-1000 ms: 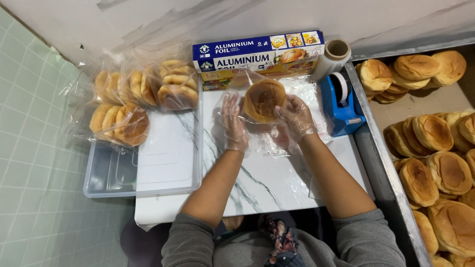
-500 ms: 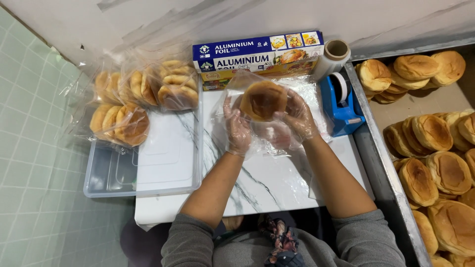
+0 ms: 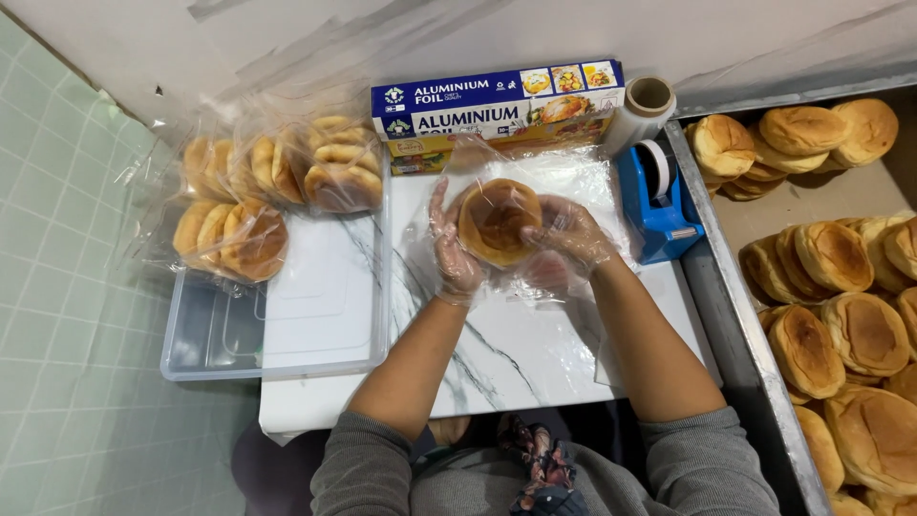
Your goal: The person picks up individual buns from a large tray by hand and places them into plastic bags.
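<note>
Both my hands wear thin clear gloves and hold a stack of round golden buns (image 3: 497, 220) tilted on edge inside a clear plastic bag (image 3: 535, 277) over the marble-patterned table (image 3: 497, 354). My left hand (image 3: 454, 250) presses the left side of the buns. My right hand (image 3: 570, 236) grips the right side and the gathered plastic.
Bagged buns (image 3: 277, 186) lie piled in a clear plastic tray (image 3: 220, 344) at the left. A blue foil box (image 3: 497, 105), a roll of clear wrap (image 3: 642, 110) and a blue tape dispenser (image 3: 659, 205) stand behind. A metal tray (image 3: 740, 315) at the right holds several loose buns (image 3: 831, 258).
The buns came down and toward me, and tilted so the browned top faces up. My hands closed in around them.
</note>
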